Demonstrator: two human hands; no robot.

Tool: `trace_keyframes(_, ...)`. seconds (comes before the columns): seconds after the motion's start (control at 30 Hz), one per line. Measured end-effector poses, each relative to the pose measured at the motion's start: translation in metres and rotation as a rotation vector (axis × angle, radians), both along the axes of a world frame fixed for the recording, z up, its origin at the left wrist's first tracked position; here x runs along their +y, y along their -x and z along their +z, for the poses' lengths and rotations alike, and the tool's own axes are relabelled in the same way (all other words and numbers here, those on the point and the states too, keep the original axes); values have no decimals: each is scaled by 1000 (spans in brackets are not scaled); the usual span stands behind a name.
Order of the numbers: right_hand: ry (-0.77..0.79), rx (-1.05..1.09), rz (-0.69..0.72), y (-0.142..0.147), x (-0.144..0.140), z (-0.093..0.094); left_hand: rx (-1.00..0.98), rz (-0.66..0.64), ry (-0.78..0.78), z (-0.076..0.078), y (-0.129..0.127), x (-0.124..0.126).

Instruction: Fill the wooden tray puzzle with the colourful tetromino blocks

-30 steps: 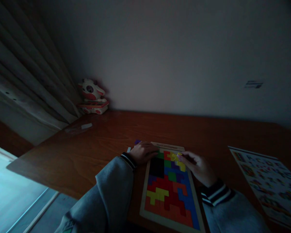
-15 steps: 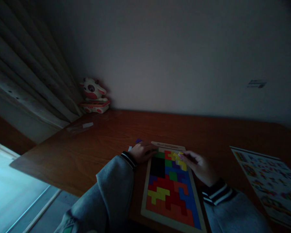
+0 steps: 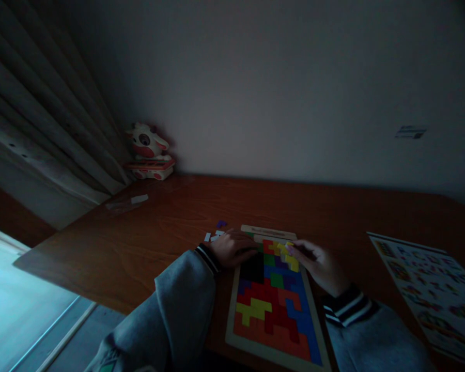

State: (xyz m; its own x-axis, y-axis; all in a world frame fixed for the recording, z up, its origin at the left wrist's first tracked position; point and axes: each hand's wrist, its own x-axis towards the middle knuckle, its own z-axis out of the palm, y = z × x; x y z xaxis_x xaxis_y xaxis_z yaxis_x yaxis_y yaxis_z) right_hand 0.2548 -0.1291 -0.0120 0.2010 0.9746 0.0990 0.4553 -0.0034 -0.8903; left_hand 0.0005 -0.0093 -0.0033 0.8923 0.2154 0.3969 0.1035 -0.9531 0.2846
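Observation:
A wooden puzzle board [image 3: 238, 330] filled with coloured block pieces lies before me, with a dark gap [image 3: 252, 269] at its upper left. My left hand [image 3: 234, 249] rests over the board's upper left edge, fingers stretched across a green piece and the top of that gap. Nothing shows in its grip. At the upper right of the board, my right hand [image 3: 318, 264] pinches a yellow puzzle piece [image 3: 288, 248] between thumb and fingers. That piece is tilted above other yellow pieces, and the fingertips partly cover it.
Beyond my left hand lie a purple piece [image 3: 221, 223] and several small white pieces [image 3: 207, 237]. A printed sheet [image 3: 430, 289] is on the right of the table [image 3: 170, 222]. A cow-shaped toy [image 3: 150, 152] sits at the back left, near a clear wrapper [image 3: 120, 205].
My left hand has slid slightly toward me and over the gap, uncovering the purple piece and white pieces behind it. My right hand stays almost in place with the yellow piece.

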Motion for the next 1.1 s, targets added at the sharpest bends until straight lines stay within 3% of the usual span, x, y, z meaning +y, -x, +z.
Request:
trace_keyframes(0.3,-15,0,-20,1,0,1,-38,36,-9,-7,0,4)
trace_keyframes(0.9,-28,-9,-57,0,2,-2,24,-88,26,1,-15,-14)
trace_keyframes(1.0,-44,-20,-50,-1,1,0,-8,-41,-3,0,-14,-14)
trace_keyframes(1.1,-41,-2,-36,-2,1,0,-48,90,-48,-2,-13,-12)
